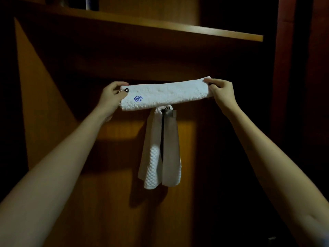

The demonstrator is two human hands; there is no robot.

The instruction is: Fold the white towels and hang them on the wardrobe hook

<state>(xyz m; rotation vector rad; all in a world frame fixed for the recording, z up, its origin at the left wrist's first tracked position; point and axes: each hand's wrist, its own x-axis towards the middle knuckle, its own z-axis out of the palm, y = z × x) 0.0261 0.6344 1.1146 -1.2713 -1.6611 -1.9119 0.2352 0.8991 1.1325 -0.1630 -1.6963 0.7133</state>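
White towel (165,93), folded into a long narrow band, is stretched level between our two hands in front of the open wardrobe, just above the hook.

At the far left, the wardrobe's slanted side panel (35,90) catches a wedge of warm light. Our left hand (112,97) pinches the towel's left end, with the thumb (124,92) laid on the front face and the other fingers curled behind it; the thumbnail is dark. Just right of that thumb, a small blue emblem (138,98) is stitched onto the cloth.

Past the middle, the towel's lower edge crosses the hook (167,108), a small metal piece that is mostly hidden; we cannot tell whether the cloth touches it. From the hook a second towel (151,168) hangs down against the lit back panel (115,157). Its lower left fold shows a waffle weave and its right fold looks greyer in the shade. A dark strip runs down between the folds, and we cannot tell what it is.

Our right hand (221,91) grips the towel's right end, with the thumb on top and the fingers wrapped round the front. A wooden shelf (160,25) runs overhead, and the dark reddish frame (283,68) stands at the far right.
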